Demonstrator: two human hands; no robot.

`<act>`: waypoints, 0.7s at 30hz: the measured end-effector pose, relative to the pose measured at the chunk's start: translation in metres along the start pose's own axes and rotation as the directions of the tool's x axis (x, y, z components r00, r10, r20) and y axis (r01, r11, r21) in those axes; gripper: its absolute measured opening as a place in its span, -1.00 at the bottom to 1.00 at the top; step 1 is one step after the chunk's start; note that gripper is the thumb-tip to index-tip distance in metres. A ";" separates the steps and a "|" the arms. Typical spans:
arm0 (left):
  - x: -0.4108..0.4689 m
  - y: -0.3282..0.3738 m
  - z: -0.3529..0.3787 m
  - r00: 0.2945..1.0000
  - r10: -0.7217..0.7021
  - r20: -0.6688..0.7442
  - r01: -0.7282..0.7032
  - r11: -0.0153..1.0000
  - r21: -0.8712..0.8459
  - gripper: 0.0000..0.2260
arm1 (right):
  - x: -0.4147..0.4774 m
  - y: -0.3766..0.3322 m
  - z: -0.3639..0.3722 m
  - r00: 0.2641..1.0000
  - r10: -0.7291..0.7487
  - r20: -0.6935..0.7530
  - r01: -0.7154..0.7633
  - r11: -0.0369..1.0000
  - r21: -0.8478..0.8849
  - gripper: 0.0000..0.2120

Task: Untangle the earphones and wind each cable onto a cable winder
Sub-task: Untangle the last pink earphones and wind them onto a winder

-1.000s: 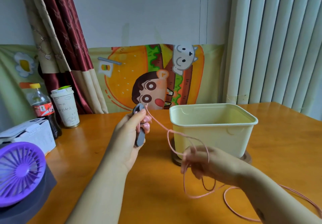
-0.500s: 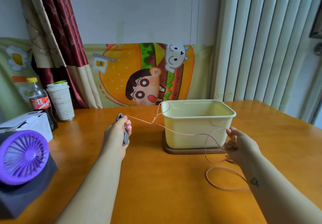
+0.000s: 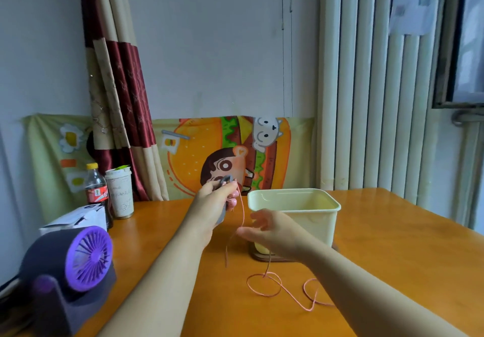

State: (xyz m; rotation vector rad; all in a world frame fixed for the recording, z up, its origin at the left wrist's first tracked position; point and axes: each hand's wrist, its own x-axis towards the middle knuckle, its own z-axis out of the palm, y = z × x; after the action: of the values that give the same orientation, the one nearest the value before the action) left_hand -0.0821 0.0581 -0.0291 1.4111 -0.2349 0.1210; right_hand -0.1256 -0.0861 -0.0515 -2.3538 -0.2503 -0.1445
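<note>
My left hand (image 3: pixel 216 203) is raised above the table and grips a flat grey cable winder (image 3: pixel 224 192) together with the pink earbuds. A thin pink earphone cable (image 3: pixel 264 283) hangs down from that hand and lies in loose loops on the wooden table (image 3: pixel 392 245) in front of me. My right hand (image 3: pixel 264 229) reaches left in front of the tub, fingers loosely spread, with the hanging cable running by its fingertips. Whether the fingers pinch the cable is unclear.
A pale yellow plastic tub (image 3: pixel 296 211) stands on a brown lid at mid-table. A purple fan (image 3: pixel 78 258) on a dark base, a white box (image 3: pixel 76 218), a cola bottle (image 3: pixel 96 192) and a paper cup (image 3: pixel 120 195) stand at the left.
My left hand has lifted the winder higher. My right hand has moved from the tub's right side to the left, close under the left hand. The cable now hangs down instead of stretching across.
</note>
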 end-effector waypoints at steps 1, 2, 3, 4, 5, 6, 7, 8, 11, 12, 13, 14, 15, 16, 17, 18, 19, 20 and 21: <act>-0.002 0.004 0.002 1.000 0.006 0.020 -0.006 1.000 -0.025 -0.87 | -0.001 -0.003 0.004 1.000 -0.007 0.001 0.007 1.000 -0.021 -0.45; -0.005 0.009 0.004 0.999 0.014 0.036 -0.013 0.999 -0.043 -0.88 | -0.002 -0.006 0.006 1.000 -0.019 0.006 0.019 1.000 -0.015 -0.51; -0.007 0.014 0.004 0.999 0.026 0.040 -0.024 0.999 -0.045 -0.89 | -0.005 -0.008 0.006 0.999 -0.037 0.013 0.037 0.999 0.017 -0.60; -0.009 0.018 0.003 0.999 0.034 0.038 -0.033 0.999 -0.042 -0.90 | -0.007 -0.009 0.004 0.998 -0.050 0.027 0.047 0.995 0.084 -0.69; -0.010 0.021 0.001 0.999 0.045 0.024 -0.044 0.998 -0.037 -0.88 | -0.010 -0.010 0.003 0.997 -0.066 0.047 0.056 0.983 0.177 -0.76; -0.010 0.025 -0.003 0.998 0.054 0.010 -0.054 0.998 -0.032 -0.86 | -0.012 -0.011 0.000 0.994 -0.088 0.063 0.068 0.961 0.270 -0.81; -0.009 0.027 -0.006 0.998 0.059 -0.003 -0.059 0.998 -0.023 -0.84 | -0.015 -0.013 -0.003 0.991 -0.112 0.073 0.080 0.936 0.342 -0.82; -0.008 0.030 -0.009 0.998 0.065 -0.018 -0.066 0.998 -0.009 -0.83 | -0.017 -0.016 -0.005 0.987 -0.140 0.073 0.101 0.916 0.387 -0.82; -0.007 0.033 -0.016 0.995 0.085 -0.046 -0.086 0.996 -0.001 -0.84 | -0.019 -0.014 -0.012 0.976 -0.203 0.072 0.133 0.832 0.539 -0.72; -0.007 0.033 -0.018 0.994 0.092 -0.067 -0.093 0.996 -0.012 -0.86 | -0.019 -0.010 -0.017 0.978 -0.191 0.078 0.102 0.778 0.620 -0.71; -0.007 0.034 -0.021 0.991 0.097 -0.095 -0.100 0.995 -0.030 -0.89 | -0.019 -0.004 -0.024 0.985 -0.151 0.078 0.052 0.705 0.707 -0.72; -0.008 0.035 -0.023 0.987 0.100 -0.128 -0.109 0.992 -0.060 -0.91 | -0.018 0.004 -0.031 0.993 -0.086 0.080 -0.010 0.614 0.790 -0.75; -0.007 0.035 -0.026 0.981 0.102 -0.163 -0.117 0.989 -0.089 -0.93 | -0.017 0.013 -0.039 0.997 -0.006 0.082 -0.069 0.490 0.869 -0.78; -0.007 0.033 -0.028 0.976 0.093 -0.197 -0.117 0.987 -0.112 -0.94 | -0.016 0.024 -0.044 0.992 0.090 0.087 -0.112 0.323 0.940 -0.78; -0.006 0.029 -0.031 0.970 0.074 -0.233 -0.106 0.986 -0.129 -0.93 | -0.015 0.034 -0.047 0.978 0.185 0.097 -0.122 0.125 0.985 -0.76; -0.006 0.023 -0.032 0.962 0.047 -0.270 -0.092 0.984 -0.156 -0.92 | -0.014 0.047 -0.046 0.954 0.282 0.100 -0.081 -0.078 0.994 -0.74; -0.007 0.017 -0.033 0.954 0.017 -0.299 -0.077 0.978 -0.191 -0.91 | -0.014 0.059 -0.044 0.920 0.379 0.097 0.002 -0.253 0.967 -0.71; -0.007 0.012 -0.034 0.947 -0.015 -0.321 -0.061 0.972 -0.227 -0.89 | -0.012 0.075 -0.041 0.875 0.474 0.095 0.106 -0.381 0.919 -0.68; -0.007 0.008 -0.036 0.940 -0.043 -0.339 -0.046 0.967 -0.251 -0.88 | -0.012 0.087 -0.039 0.831 0.548 0.092 0.208 -0.459 0.864 -0.63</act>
State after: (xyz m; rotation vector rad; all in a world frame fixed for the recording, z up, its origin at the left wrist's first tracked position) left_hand -0.0875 0.0956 -0.0282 1.1099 0.0382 0.3237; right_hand -0.1194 -0.1760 -0.0856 -0.2460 0.3212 -0.1708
